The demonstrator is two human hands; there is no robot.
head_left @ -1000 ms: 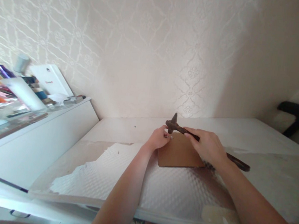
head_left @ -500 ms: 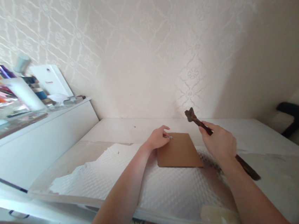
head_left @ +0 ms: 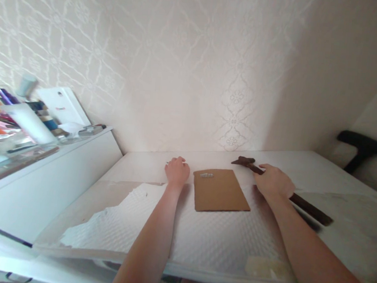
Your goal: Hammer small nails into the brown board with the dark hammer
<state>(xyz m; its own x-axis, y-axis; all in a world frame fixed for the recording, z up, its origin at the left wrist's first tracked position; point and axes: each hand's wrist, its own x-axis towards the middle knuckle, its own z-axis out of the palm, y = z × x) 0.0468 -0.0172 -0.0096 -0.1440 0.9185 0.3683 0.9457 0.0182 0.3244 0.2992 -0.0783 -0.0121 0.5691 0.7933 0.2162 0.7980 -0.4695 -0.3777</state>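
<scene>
My right hand [head_left: 274, 182] is wrapped round the handle of a hammer [head_left: 312, 209], its dark, worn head low over the desk at the back. Left of centre, my left hand [head_left: 176, 171] is down at the desk with its fingers curled in. A tiny thing peeks out beside those fingertips, too small to name. Between my hands lies a flat brown board [head_left: 222, 193]. Near the board's far left corner sits a short row of small silvery metal pieces [head_left: 206, 175].
White quilted padding [head_left: 212, 241] covers part of the white desk [head_left: 133, 163]. To the left, a raised white cabinet [head_left: 47, 181] carries bottles, a white box [head_left: 65, 107] and clutter. A patterned wall rises behind; a black armrest [head_left: 368, 145] stands at right.
My left hand has left the board's corner and moved left onto the desk, uncovering the metal pieces. The hammer head has come down, my right hand still gripping the handle.
</scene>
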